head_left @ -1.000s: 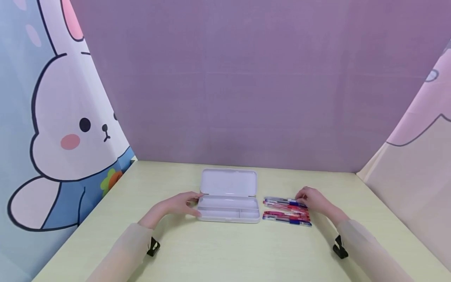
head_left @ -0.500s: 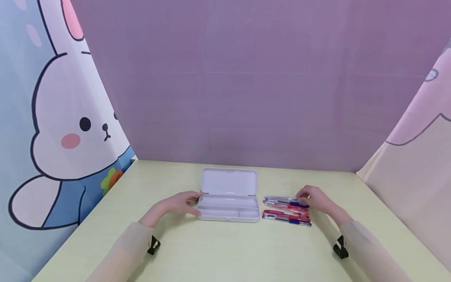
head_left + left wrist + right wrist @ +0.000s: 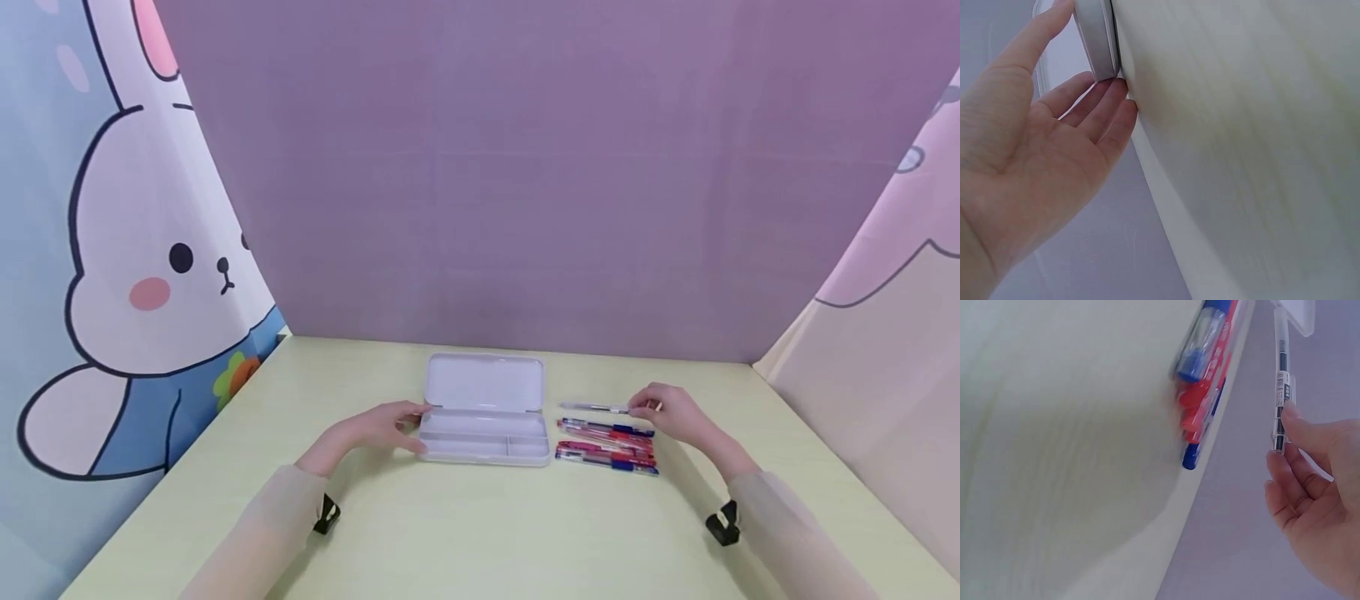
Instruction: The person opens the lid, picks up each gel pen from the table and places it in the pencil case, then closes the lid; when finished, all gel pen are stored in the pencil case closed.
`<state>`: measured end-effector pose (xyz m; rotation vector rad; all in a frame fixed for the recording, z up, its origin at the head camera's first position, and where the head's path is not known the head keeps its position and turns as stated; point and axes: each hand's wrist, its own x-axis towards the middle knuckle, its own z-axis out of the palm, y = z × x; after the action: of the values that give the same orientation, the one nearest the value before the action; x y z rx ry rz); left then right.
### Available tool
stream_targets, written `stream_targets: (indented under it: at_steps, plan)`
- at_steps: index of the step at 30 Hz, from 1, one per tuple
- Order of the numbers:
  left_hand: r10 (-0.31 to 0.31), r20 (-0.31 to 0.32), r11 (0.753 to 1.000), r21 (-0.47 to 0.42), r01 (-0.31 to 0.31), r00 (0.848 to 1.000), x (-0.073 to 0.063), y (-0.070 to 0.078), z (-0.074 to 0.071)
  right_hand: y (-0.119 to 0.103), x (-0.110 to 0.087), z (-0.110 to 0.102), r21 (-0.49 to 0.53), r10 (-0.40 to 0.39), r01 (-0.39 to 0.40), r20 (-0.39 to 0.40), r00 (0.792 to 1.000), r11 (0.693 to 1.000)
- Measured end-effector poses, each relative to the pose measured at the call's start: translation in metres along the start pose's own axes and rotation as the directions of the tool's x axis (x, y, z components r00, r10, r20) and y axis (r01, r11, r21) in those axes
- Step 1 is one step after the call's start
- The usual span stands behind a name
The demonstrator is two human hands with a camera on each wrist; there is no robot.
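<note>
Here, right fingers (image 3: pixel 1284 476) pinch 1 pen (image 3: pixel 1283 381) while left fingers (image 3: pixel 1115 130) hold 1 case (image 3: pixel 480 458) beside 2 blue pens (image 3: pixel 1192 365).

You have one case (image 3: pixel 483 461), one lid (image 3: pixel 484 383), three compartments (image 3: pixel 480 423)

Reading your clock from the case, you have two hands, one left hand (image 3: pixel 375 427) at 9 o'clock and one right hand (image 3: pixel 673 412) at 3; one clear pen (image 3: pixel 592 407) at 3; one bunch between 3 and 4, with two blue-capped pens (image 3: pixel 609 427) and at least three red pens (image 3: pixel 1195 395), overlapping too closely for you to count exactly; two black clips (image 3: pixel 327 514), at 8 and 4; one printed rabbit (image 3: pixel 112 283) at 10.
</note>
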<state>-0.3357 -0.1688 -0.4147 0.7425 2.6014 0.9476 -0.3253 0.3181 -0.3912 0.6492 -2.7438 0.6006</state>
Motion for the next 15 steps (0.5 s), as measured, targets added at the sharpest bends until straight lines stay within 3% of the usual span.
stream_targets:
  at_steps: [15]
  plan:
    - [0.015, 0.005, 1.0, 0.001, -0.015, 1.0, 0.001, 0.0, 0.0, -0.02, 0.002, -0.003, 0.064, -0.005, 0.004, 0.014, 1.0, 0.998]
